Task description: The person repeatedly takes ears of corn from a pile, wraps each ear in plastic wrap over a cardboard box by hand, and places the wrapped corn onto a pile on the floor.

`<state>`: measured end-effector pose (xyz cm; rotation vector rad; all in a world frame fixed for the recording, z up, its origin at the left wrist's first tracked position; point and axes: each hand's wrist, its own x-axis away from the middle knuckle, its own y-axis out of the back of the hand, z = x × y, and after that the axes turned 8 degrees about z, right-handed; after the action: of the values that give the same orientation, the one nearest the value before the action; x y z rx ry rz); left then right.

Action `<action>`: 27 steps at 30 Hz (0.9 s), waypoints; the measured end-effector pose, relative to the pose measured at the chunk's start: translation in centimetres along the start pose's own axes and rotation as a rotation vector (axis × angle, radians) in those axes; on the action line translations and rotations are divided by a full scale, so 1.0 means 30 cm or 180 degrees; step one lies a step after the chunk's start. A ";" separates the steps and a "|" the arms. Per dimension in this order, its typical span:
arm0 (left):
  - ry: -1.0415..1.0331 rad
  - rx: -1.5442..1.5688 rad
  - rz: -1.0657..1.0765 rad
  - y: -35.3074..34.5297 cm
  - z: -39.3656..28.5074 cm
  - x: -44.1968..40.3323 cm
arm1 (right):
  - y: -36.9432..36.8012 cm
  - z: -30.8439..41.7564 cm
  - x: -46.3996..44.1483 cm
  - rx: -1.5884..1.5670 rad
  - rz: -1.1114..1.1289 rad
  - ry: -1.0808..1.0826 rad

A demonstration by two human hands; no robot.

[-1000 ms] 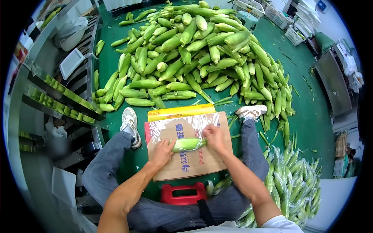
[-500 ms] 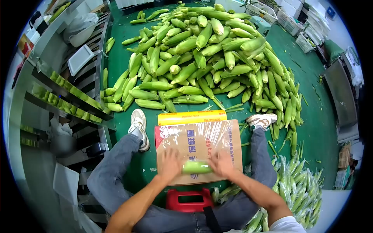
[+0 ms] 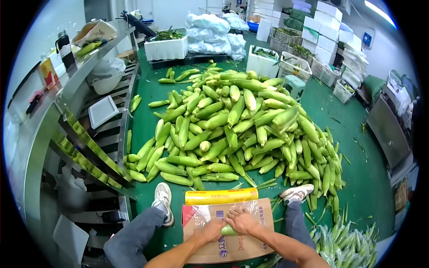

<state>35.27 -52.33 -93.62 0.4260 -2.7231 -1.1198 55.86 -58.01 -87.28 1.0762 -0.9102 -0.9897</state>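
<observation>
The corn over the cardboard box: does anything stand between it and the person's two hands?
Nothing visible stands between: the left hand and right hand are both at the corn, above the box. They hide much of it, so thin film there cannot be ruled out.

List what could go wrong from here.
1. The corn ear, mostly hidden by the left hand and right hand, is over the flat cardboard box; it might roll if the hands slip.
2. The corn pile slopes down toward the yellow roll; ears could slide against it.
3. The right shoe sits close beside that pile, so a foot shift may dislodge some ears.
</observation>
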 end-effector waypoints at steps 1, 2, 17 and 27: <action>-0.0004 0.0162 0.0364 -0.032 -0.008 0.032 | 0.018 0.015 0.010 -0.0071 0.0634 -0.0202; 0.0017 0.0480 0.0675 -0.023 -0.066 0.085 | 0.018 0.017 0.022 -0.0044 0.0412 -0.0160; 0.1738 0.4434 0.0960 -0.042 -0.469 0.162 | 0.396 0.229 0.754 -0.1714 0.1224 -0.0957; 0.1532 -0.1025 -0.0498 0.048 -0.133 0.194 | 0.433 0.143 2.257 -0.1779 0.4230 -0.3940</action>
<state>30.52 -55.87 -89.54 0.7535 -2.0848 -1.2693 74.49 -121.14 -66.34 -0.8106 -1.7775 -0.5494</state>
